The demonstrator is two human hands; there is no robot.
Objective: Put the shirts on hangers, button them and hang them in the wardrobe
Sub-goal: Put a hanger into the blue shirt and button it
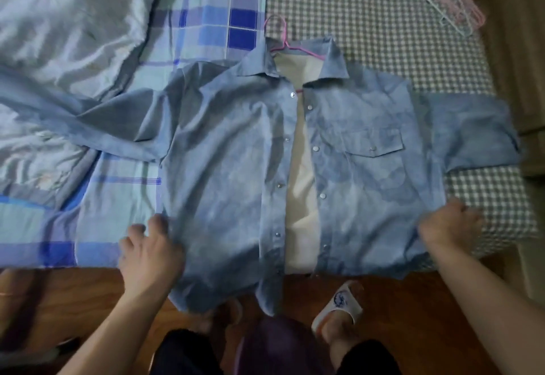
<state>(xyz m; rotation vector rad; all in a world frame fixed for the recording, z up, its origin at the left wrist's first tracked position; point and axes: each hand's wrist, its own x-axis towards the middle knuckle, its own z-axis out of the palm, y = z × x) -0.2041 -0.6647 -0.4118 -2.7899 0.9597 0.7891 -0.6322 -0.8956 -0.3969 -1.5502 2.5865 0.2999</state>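
Shirt (236, 150) cloth lies flat on the bed (383, 6), front side up and still open down the middle, with its collar far from the person and its bottom edge hanging a little over the near side of the bed. A pink hanger (281, 40) is already inside it, and only its hook and a bit of its arm poke out at the collar. The long line of the shirt runs straight away from the person, so the 2 rows of snaps run from near to far between the hands. The left hand (150, 252) grips the bottom left corner with curled fingers. The right hand (445, 227) holds the bottom right side, its fingers bent round the edge of the cloth. Both hands are just as close to the bottom snaps, and the gap between the 2 front halves sits right between them. Closing the snaps looks like the next job, likely starting from the near end. More hangers (448, 3) lie at the far right of the bed, well apart from the shirt.
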